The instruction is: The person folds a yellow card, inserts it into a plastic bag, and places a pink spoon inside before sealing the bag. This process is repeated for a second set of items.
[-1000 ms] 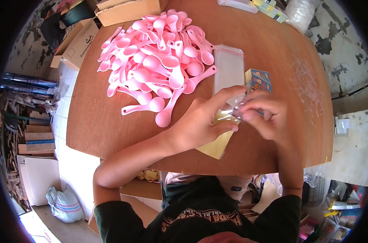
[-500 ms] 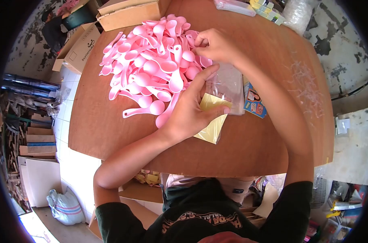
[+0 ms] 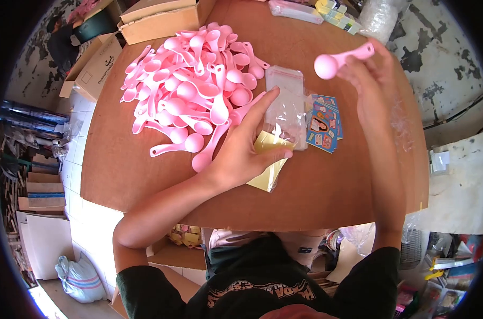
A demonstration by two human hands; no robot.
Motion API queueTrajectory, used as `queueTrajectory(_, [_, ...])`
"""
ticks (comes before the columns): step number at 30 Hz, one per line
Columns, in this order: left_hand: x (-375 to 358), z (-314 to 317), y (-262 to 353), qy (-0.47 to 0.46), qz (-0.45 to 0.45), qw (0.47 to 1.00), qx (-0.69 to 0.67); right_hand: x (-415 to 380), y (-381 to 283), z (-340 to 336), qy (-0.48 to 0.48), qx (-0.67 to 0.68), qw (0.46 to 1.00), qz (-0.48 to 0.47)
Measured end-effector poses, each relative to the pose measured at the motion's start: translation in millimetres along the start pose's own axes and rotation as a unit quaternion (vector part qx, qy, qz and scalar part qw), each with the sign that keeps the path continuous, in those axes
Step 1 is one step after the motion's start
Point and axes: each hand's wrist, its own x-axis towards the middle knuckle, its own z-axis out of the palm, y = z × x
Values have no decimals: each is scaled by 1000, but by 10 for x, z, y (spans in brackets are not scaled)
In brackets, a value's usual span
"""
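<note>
Our right hand [image 3: 373, 80] is up in the air over the right side of the worktop [image 3: 326, 199]. Its fingers are curled around the handle of one pink scoop [image 3: 326, 67]. The round cup sticks out past our fingers to the left, with its bumpy back turned to us.

Our left hand [image 3: 236, 162] has its thumb and pointing finger spread wide, like a big letter C. It has hold of a clear plastic bag [image 3: 285, 114] with yellow paper [image 3: 260, 173] at its near end. Our thumb lies across the paper. The other fingers are mostly hidden, so we cannot tell just how they press.

The bag lies over a stack of clear bags [image 3: 288, 80]. Blue picture cards [image 3: 323, 125] sit just to the right of it. The big heap of pink scoops [image 3: 183, 98] is on the left, close to our left hand.

To do this well, we think a soft pinch is best for the bag, because thin plastic can wrinkle or slide. The paper should lie flat under our thumb. For the scoop, a snug hold on the handle seems good, since smooth plastic may slip. The cup is best left free of our fingers, and our sleeves and arms should stay off the heap and the cards.
</note>
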Motion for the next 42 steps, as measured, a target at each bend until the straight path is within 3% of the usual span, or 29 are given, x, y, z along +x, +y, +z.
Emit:
queueTrajectory(3, [-22, 27, 36, -55, 24, 997, 47, -249, -147, -179, 13, 53, 995, 78])
queueTrajectory(5, [-42, 49, 75, -85, -2, 996, 32, -414, -242, -152, -41, 37, 989, 137])
queueTrajectory(6, [-48, 62, 90, -110, -30, 993, 18, -482, -264, -137, -37, 38, 989, 136])
queueTrajectory(7, [-54, 81, 71, -93, 31, 992, 77, -542, -271, -118, -39, 3, 991, 131])
queueTrajectory(10, [-45, 64, 74, -117, 20, 989, 87, -624, -154, -104, -32, -29, 995, 85])
queueTrajectory(14, [-54, 58, 62, -129, 35, 984, 120, -684, -194, -104, -49, -40, 992, 110])
queueTrajectory(19, [-71, 87, 149, -111, 64, 973, 193, -716, -193, -72, -52, 44, 981, 182])
queueTrajectory(23, [-79, 72, 133, -132, 56, 980, 140, -758, -156, -37, -59, 37, 983, 170])
queueTrajectory(28, [-59, 94, 64, -56, 70, 994, 59, -777, -171, -23, -66, 24, 989, 128])
queueTrajectory(42, [-28, 70, 73, -84, 63, 991, 81, -809, -180, -52, -59, 43, 984, 164])
